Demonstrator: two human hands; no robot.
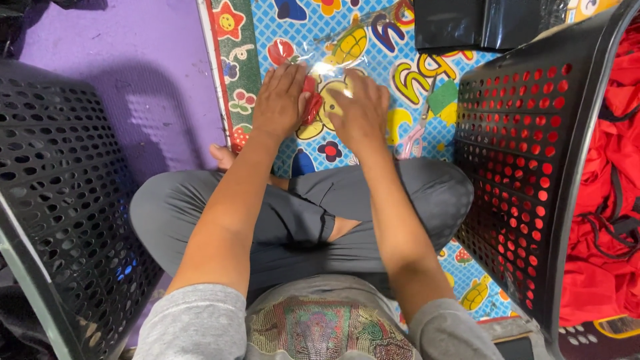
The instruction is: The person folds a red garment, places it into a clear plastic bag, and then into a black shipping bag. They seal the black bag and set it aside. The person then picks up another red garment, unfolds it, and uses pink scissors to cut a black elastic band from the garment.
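I sit cross-legged on a colourful patterned mat (373, 63). My left hand (280, 100) lies flat, palm down, on a clear plastic bag (333, 47) that holds a small red item (311, 103). My right hand (363, 110) presses flat on the same bag just to the right of the red item. Both hands touch the bag side by side, fingers pointing away from me. Most of the red item is hidden under my hands.
A black perforated crate (527, 167) full of red fabric (610, 200) stands at my right. Another black perforated crate (60, 200) stands at my left. Pink-handled scissors (417, 133) and a green sponge (443, 97) lie right of my hands. Black plastic sheets (480, 23) lie ahead.
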